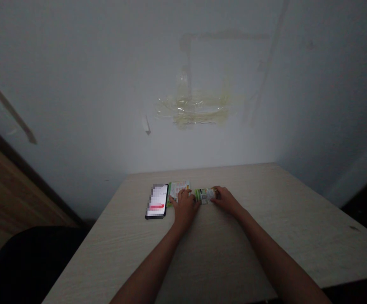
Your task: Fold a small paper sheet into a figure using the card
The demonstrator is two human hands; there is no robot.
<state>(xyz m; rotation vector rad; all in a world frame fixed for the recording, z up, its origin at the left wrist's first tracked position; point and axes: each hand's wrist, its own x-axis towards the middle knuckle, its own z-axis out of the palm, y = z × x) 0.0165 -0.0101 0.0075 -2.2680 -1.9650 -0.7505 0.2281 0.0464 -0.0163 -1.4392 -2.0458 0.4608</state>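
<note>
A: State the pose of the hands.
B: Both forearms reach forward over the desk [208, 240] and converge toward its far half. The left hand [186, 207] lies palm down, fingers spread, on the lower right part of the larger printed item [179, 185]. The right hand [226, 200] turns inward, with thumb and fingers closed on the right end of the smaller printed item [204, 196].

A: Are the hands in contact with each other?
B: No. They are apart, with the smaller item between them. Whether the left thumb touches that item's near left corner cannot be told.

A: Specify shapes and materials.
B: Both items are flat and rectangular, printed in green and white; paper or plastic cannot be told. Just left of the larger item lies a phone [159, 202], a slim dark-edged slab with a lit screen. The desk has a pale, fine wood-grain surface. Behind it, the matte wall [101, 93] carries glossy, wrinkled clear tape [199, 110] over yellowish patches.
</note>
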